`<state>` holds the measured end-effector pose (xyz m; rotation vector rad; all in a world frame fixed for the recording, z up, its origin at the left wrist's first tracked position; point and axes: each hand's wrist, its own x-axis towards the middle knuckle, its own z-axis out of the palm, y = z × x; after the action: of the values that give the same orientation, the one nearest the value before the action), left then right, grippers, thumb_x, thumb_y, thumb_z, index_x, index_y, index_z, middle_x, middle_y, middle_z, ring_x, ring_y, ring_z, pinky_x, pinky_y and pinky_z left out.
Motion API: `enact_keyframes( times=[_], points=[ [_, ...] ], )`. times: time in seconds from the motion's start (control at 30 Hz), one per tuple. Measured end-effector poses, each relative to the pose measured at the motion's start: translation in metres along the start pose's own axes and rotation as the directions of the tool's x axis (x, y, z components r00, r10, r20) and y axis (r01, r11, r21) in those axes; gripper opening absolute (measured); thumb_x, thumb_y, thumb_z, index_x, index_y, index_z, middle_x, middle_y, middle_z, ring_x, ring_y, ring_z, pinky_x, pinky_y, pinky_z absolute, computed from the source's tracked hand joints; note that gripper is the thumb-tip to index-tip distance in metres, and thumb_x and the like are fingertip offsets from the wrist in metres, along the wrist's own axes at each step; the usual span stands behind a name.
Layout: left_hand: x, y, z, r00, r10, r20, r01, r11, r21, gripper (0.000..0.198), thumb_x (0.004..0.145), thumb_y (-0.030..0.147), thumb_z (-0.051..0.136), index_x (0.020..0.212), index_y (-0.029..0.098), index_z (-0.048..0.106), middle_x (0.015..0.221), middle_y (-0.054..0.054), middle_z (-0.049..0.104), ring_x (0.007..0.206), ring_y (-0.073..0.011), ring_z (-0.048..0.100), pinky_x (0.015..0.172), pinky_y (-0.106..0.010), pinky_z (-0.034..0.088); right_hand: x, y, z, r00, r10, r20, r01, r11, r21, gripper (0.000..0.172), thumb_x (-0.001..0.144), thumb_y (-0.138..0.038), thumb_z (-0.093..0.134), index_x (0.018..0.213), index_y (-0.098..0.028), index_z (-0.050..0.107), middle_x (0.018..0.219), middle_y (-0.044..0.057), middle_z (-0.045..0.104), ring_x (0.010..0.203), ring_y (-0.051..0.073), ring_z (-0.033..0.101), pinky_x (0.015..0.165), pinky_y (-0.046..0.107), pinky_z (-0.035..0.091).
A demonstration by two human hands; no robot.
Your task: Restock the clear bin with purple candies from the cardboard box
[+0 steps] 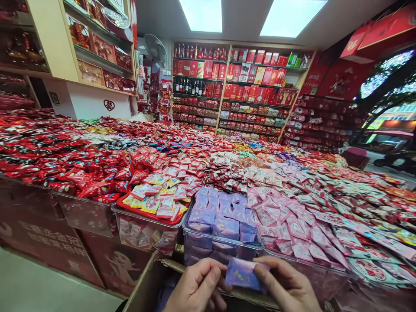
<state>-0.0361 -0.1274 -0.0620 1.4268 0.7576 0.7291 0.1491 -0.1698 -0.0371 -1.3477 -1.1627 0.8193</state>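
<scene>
A small purple packet (242, 274) with yellow-green marks is held above an open cardboard box (147, 277). My right hand (289, 281) pinches its right side between thumb and fingers. At the packet's left edge is my left hand (199, 284), thumb and fingers pressed together; whatever lies between them is too small to make out. Purple packets (225, 225) stand in rows in a clear plastic bin (221, 241) just beyond my hands. More purple shows in the shadow inside the box, partly hidden by my left hand.
Pink packets (302, 229) fill the bin to the right. On the left, another bin has a red tray (130, 206) of yellow and pink packets (159, 190). Red packets (97, 175) lie farther left. Shelves (224, 82) of boxes and bottles line the back wall.
</scene>
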Motion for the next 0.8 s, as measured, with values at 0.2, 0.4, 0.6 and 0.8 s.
enact_keyframes(
  times=[0.2, 0.4, 0.6, 0.8],
  points=[
    [0.001, -0.009, -0.003, 0.994, 0.109, -0.002, -0.099, 0.904, 0.416, 0.023, 0.081, 0.032, 0.043, 0.084, 0.015, 0.058, 0.063, -0.002, 0.061, 0.054, -0.0123, 0.056, 0.05, -0.019, 0.038, 0.08, -0.043, 0.006, 0.996, -0.065, 0.066, 0.066, 0.998, -0.011, 0.03, 0.063, -0.037, 0.063, 0.083, -0.017, 0.056, 0.062, -0.001, 0.056, 0.049, 0.009, 0.046, 0.042, 0.02, 0.037],
    [-0.002, -0.006, -0.002, 0.98, 0.199, 0.003, -0.163, 0.796, 0.583, 0.018, 0.079, 0.023, 0.044, 0.082, 0.016, 0.061, 0.058, 0.001, 0.059, 0.053, -0.0115, 0.052, 0.05, -0.018, 0.036, 0.122, -0.042, 0.063, 0.936, -0.008, 0.353, 0.068, 0.985, -0.159, 0.018, 0.065, -0.025, 0.057, 0.079, -0.014, 0.055, 0.056, -0.004, 0.051, 0.045, 0.008, 0.046, 0.039, 0.02, 0.038],
    [-0.003, -0.002, -0.002, 0.977, 0.214, 0.011, -0.178, 0.78, 0.6, 0.018, 0.078, 0.02, 0.045, 0.081, 0.017, 0.062, 0.057, 0.001, 0.058, 0.052, -0.0108, 0.051, 0.05, -0.017, 0.035, 0.126, -0.042, 0.073, 0.879, -0.105, 0.466, 0.331, 0.837, -0.435, 0.017, 0.068, -0.021, 0.053, 0.078, -0.012, 0.064, 0.073, 0.005, 0.065, 0.064, 0.014, 0.057, 0.06, 0.025, 0.042],
    [-0.003, -0.003, -0.001, 0.979, 0.202, 0.01, -0.167, 0.781, 0.602, 0.017, 0.079, 0.021, 0.045, 0.081, 0.017, 0.062, 0.056, 0.002, 0.057, 0.051, -0.0107, 0.051, 0.049, -0.017, 0.034, 0.122, -0.048, 0.071, 0.828, -0.128, 0.546, 0.472, 0.684, -0.556, 0.022, 0.07, -0.018, 0.048, 0.078, -0.013, 0.068, 0.078, 0.008, 0.068, 0.071, 0.017, 0.059, 0.064, 0.026, 0.041]
  ],
)
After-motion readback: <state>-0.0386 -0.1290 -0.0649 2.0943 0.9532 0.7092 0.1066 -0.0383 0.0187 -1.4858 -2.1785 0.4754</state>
